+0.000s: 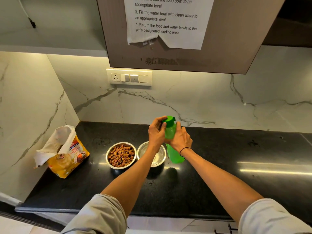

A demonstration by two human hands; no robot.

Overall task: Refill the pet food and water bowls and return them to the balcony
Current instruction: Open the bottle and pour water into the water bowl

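A green plastic water bottle [174, 154] stands upright on the black counter [236, 149], to the right of two steel bowls. My right hand [180, 141] wraps around its middle. My left hand [157, 132] grips its green cap [169, 119] at the top. The left steel bowl [121, 155] is full of brown kibble. The right steel bowl [152, 153] sits partly under my left forearm and looks to hold clear water. An open yellow pet food bag [65, 154] leans at the counter's left end.
Marble walls close the counter at the back and left. A switch panel [129, 77] sits on the back wall, under a brown cabinet [185, 53] with a taped instruction sheet [166, 21]. Bare counter stretches to the right.
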